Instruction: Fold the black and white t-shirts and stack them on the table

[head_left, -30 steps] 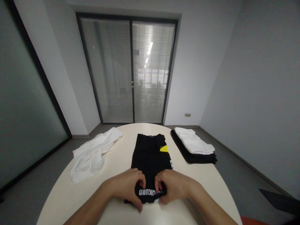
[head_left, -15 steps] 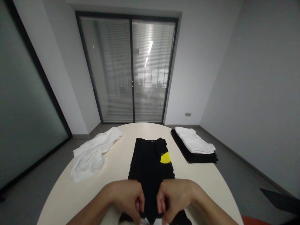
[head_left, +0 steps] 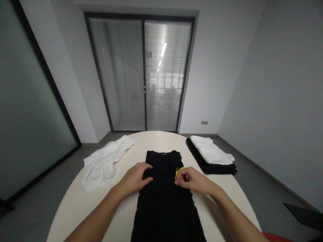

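Observation:
A black T-shirt (head_left: 164, 205) lies lengthwise in front of me, its sides folded in and its neckline at the far end. My left hand (head_left: 137, 176) rests at the shirt's left edge, thumb and fingers spread apart. At the opposite edge my right hand (head_left: 188, 178) has its fingers curled to the thumb in a pinch at the cloth. It partly covers a yellow print (head_left: 178, 172) on the folded sleeve. The shirt's near end runs out of view at the bottom.
Left on the round table (head_left: 156, 137) lies a loosely heaped white garment (head_left: 103, 164). To the right sits a folded stack, a white garment (head_left: 212, 151) on top of black garments (head_left: 209, 169). A red thing (head_left: 275, 237) shows at the lower right, beyond the table edge.
Both hands have moved forward from the shirt's near end to its upper part. The left hand has opened. The near part of the shirt now lies flat toward me.

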`<move>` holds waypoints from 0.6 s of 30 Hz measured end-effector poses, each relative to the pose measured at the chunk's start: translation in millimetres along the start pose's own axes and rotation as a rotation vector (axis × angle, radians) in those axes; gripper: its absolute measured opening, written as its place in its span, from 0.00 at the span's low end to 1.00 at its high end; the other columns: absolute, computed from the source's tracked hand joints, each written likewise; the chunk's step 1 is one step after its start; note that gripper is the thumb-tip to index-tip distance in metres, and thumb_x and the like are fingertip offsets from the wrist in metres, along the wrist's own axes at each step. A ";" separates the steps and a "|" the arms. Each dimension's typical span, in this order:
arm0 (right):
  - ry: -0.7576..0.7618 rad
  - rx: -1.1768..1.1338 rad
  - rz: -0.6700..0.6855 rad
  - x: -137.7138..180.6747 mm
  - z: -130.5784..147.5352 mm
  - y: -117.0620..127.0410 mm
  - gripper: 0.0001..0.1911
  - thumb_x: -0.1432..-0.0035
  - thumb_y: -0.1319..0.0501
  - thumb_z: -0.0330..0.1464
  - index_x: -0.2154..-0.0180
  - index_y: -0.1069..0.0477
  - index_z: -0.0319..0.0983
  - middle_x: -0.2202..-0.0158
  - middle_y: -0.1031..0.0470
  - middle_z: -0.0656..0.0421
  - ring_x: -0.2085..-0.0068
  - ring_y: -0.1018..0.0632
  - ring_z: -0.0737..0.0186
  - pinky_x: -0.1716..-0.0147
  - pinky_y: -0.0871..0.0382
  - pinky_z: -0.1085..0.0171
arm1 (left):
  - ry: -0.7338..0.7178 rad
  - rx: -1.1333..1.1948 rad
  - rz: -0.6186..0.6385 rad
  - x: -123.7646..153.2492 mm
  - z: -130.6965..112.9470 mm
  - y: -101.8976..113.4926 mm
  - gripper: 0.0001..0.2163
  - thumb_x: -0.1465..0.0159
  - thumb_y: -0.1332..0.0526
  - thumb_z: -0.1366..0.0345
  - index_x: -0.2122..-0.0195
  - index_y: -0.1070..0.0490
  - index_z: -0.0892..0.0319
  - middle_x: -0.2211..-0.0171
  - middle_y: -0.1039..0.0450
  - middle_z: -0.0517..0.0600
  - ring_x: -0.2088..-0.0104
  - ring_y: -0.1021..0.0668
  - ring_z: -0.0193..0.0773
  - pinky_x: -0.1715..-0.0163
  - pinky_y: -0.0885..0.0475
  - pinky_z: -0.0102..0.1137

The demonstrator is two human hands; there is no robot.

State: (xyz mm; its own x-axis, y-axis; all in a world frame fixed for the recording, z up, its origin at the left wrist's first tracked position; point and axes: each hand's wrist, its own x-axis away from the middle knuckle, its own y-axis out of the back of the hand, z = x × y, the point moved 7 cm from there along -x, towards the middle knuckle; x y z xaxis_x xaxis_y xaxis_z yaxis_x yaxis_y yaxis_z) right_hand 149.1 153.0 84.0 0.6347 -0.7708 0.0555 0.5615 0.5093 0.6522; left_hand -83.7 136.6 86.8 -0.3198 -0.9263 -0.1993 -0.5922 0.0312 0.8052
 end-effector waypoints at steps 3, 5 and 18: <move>0.013 0.174 -0.127 -4.2 -15.6 15.6 0.16 0.44 0.34 0.44 0.65 0.23 0.38 0.71 0.26 0.59 0.70 0.29 0.65 0.70 0.37 0.67 | 0.028 0.003 0.088 1.1 21.5 -10.2 0.20 0.41 0.34 0.56 0.49 0.27 0.56 0.54 0.25 0.53 0.54 0.24 0.46 0.52 0.31 0.37; -0.011 0.207 -0.078 -5.0 -23.2 12.8 0.16 0.47 0.33 0.43 0.63 0.23 0.38 0.68 0.25 0.58 0.69 0.28 0.64 0.69 0.36 0.66 | 0.010 0.004 0.145 2.4 25.9 -15.3 0.17 0.41 0.34 0.55 0.53 0.25 0.56 0.57 0.25 0.52 0.57 0.24 0.44 0.56 0.31 0.35; -0.011 -0.049 0.107 -1.4 -24.7 -8.7 0.10 0.47 0.35 0.32 0.68 0.37 0.40 0.72 0.35 0.65 0.71 0.34 0.68 0.72 0.41 0.69 | -0.033 0.253 0.219 1.7 11.0 -16.9 0.05 0.40 0.38 0.66 0.62 0.31 0.57 0.66 0.28 0.46 0.67 0.27 0.36 0.67 0.36 0.28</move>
State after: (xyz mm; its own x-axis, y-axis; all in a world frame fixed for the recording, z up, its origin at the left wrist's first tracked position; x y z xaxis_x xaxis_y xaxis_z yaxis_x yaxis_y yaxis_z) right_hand 156.5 159.2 59.6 0.6868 -0.7149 0.1312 0.5160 0.6067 0.6047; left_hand -82.4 138.6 66.7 -0.4814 -0.8746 -0.0584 -0.6701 0.3242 0.6678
